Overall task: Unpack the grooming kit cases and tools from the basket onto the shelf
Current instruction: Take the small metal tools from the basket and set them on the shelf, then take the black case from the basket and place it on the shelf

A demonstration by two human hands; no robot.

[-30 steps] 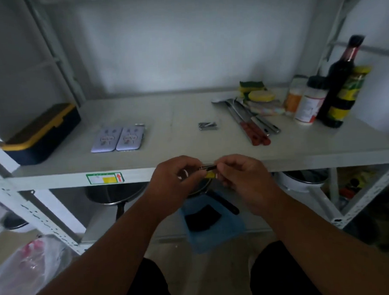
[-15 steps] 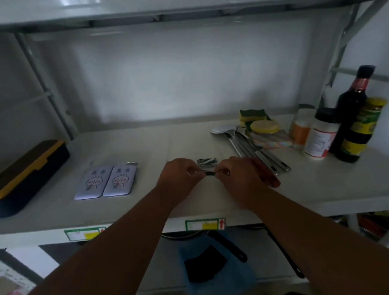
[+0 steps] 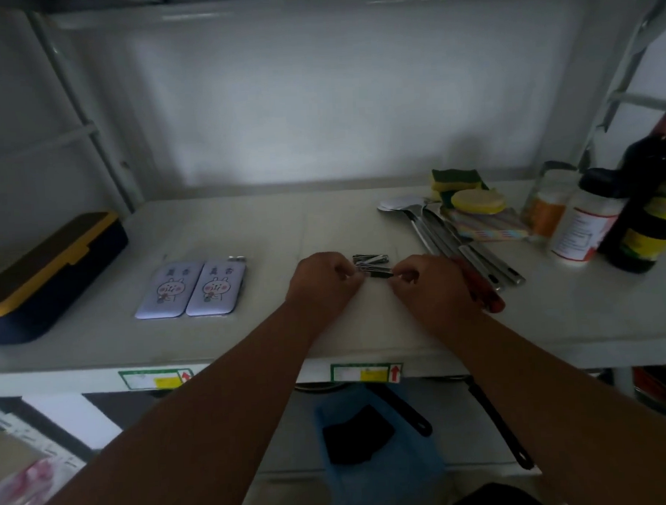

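**Small metal tool set down beside the clippers**

Left of the nail clippers (image 3: pixel 370 259) lie two flat, rounded lilac cases (image 3: pixel 191 289). Just before the clippers, the left hand (image 3: pixel 323 281) and right hand (image 3: pixel 426 282) each pinch an end of a slim metal tool (image 3: pixel 380 274), likely aligning it on the shelf (image 3: pixel 99 346).

Dim overall; a soft glow brightens the far wall (image 3: pixel 279 113) (strongest at centre), near corners sink into shadow, edges bow, details slightly soft.
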